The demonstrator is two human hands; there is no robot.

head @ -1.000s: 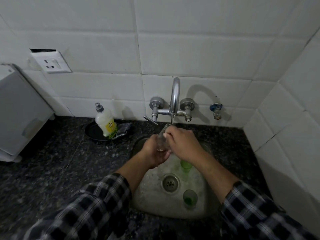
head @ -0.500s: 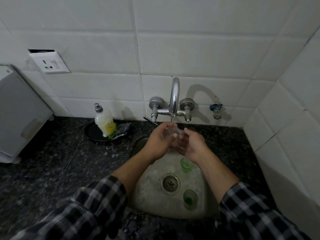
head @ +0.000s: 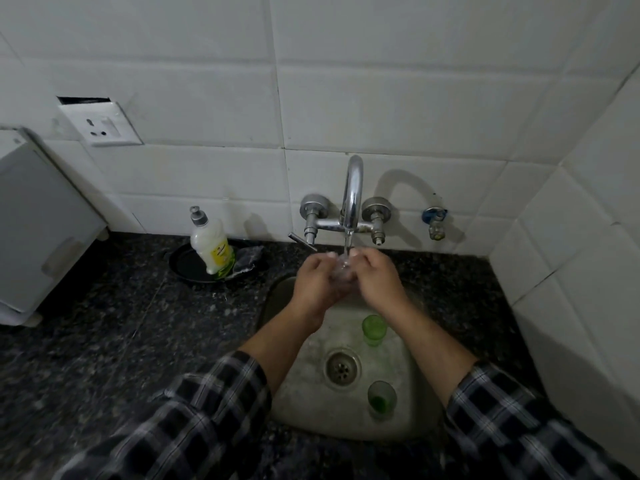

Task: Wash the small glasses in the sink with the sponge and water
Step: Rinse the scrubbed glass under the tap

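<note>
A clear small glass [head: 343,270] is held between the left hand [head: 317,282] and right hand [head: 375,277], both closed around it, under the tap [head: 351,199] at the sink's [head: 408,427] far edge. Two green glasses [head: 374,329] are left standing in the basin.
</note>
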